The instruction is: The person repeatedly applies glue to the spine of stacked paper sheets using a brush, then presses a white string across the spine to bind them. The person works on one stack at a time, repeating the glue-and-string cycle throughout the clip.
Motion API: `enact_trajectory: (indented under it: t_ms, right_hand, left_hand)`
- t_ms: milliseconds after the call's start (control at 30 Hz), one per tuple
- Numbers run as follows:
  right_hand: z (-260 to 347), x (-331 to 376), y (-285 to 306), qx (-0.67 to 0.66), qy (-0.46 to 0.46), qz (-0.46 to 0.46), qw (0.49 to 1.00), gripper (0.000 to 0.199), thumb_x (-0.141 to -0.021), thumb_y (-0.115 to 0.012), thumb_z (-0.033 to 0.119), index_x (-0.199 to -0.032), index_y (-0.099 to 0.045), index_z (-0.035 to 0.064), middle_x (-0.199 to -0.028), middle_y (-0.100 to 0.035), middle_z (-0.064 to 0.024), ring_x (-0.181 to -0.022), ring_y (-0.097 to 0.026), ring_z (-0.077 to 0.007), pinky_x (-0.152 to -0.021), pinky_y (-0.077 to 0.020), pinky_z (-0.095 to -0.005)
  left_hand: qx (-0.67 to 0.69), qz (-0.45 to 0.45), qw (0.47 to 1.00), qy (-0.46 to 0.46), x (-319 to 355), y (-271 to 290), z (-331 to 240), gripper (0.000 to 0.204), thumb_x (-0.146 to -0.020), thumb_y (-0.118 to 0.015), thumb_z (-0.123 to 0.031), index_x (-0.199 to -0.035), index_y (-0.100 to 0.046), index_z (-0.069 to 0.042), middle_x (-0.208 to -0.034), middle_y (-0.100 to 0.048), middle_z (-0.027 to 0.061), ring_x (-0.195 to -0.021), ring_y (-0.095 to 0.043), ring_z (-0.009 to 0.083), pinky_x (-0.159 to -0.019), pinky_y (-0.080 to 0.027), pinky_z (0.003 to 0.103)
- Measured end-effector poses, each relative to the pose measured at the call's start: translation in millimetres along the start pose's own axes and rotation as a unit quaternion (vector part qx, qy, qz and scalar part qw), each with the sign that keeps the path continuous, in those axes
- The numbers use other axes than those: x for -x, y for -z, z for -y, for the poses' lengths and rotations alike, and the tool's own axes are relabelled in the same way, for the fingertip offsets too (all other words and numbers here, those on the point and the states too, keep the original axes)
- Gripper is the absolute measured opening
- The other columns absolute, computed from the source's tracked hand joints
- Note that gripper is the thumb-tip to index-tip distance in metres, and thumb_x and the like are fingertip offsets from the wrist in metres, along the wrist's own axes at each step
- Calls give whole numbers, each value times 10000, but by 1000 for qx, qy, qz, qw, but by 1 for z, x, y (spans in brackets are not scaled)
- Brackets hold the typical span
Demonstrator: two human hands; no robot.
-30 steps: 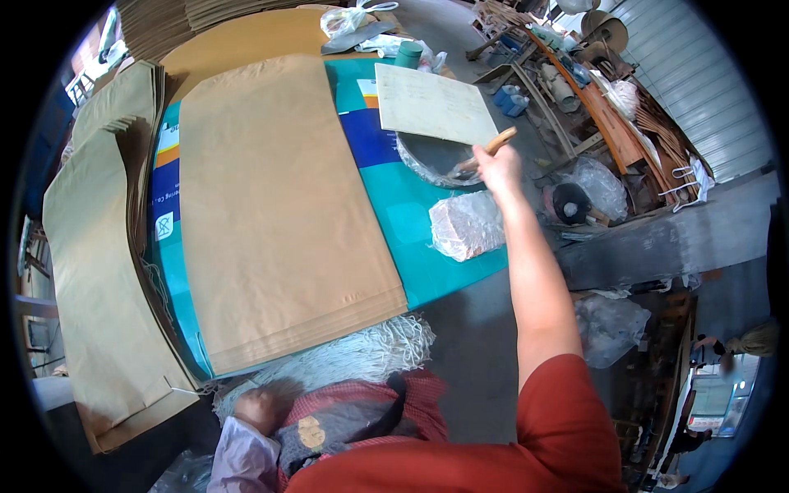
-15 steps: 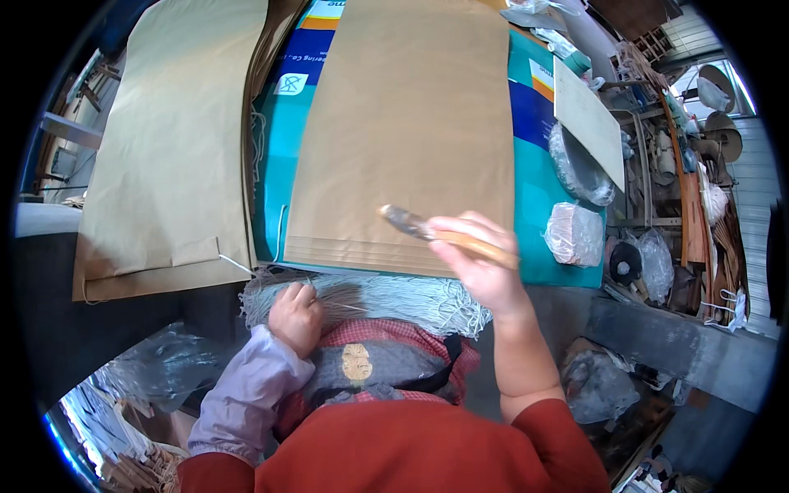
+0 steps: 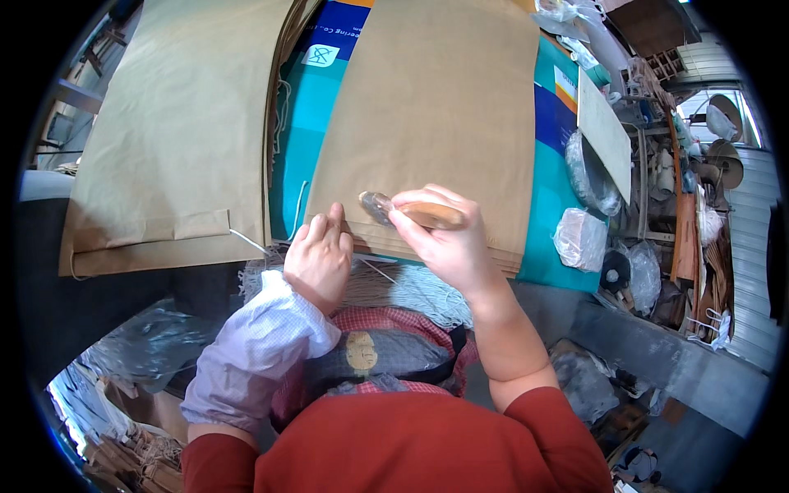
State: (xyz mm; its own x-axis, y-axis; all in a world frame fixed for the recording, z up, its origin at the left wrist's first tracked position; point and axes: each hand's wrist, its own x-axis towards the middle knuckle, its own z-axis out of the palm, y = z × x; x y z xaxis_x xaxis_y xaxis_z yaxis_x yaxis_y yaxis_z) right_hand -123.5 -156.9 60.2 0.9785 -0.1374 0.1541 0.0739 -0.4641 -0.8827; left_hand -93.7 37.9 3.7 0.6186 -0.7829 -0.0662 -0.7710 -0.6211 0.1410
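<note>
My right hand (image 3: 448, 238) is closed round the wooden handle of a flat brush (image 3: 431, 215), its bristle end pointing left over the brown paper sheets (image 3: 436, 107). The sheets lie in a stack, their near edges fanned in narrow steps. At the stack's near left corner rests my left hand (image 3: 320, 259), index finger stretched forward over the paper. A thin pale string (image 3: 378, 269) comes out beside its thumb and appears held there; the grip itself is hidden. Below the paper's edge lies a bundle of pale strings (image 3: 411, 287), partly covered by my forearms.
Left stands another pile of brown paper (image 3: 173, 123) with a folded strip and string at its near edge. Under the middle stack is a teal and blue printed sheet (image 3: 308, 123). A plastic-wrapped block (image 3: 580, 239) and a plastic-covered bowl (image 3: 590, 177) sit at the right.
My left hand has moved from the string bundle up and right onto the paper's near edge, string alongside. My right hand has shifted left with the brush. The view has turned slightly.
</note>
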Motion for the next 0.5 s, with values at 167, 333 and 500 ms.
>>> enact_trajectory:
  t_ms: [167, 333, 500]
  right_hand:
    - [-32, 18, 28, 26, -126, -70, 989, 72, -783, -664, 81, -752, -632, 24, -637, -617, -83, -568, -608, -151, -524, -464, -286]
    - [-69, 54, 93, 139, -145, -140, 969, 90, -761, -638, 77, -700, -609, 18, -605, -605, -102, -554, -614, -192, -519, -464, -313]
    - [-76, 59, 113, 261, -119, -144, 947, 96, -748, -630, 77, -693, -594, 7, -642, -604, -144, -586, -617, -265, -527, -466, -346]
  left_hand:
    - [2, 32, 999, 2, -5, 4, -2, 258, -690, -565, -84, -914, -578, 44, -1334, -464, 246, -1112, -476, 307, -970, -379, 354]
    - [-7, 29, 999, 15, -3, 3, -2, 302, -668, -587, -78, -945, -599, 41, -1333, -464, 228, -1099, -480, 301, -947, -389, 355]
    - [-10, 53, 998, 31, -10, 3, -12, 294, -664, -579, -52, -939, -609, 47, -1360, -451, 224, -1162, -458, 309, -1004, -366, 374]
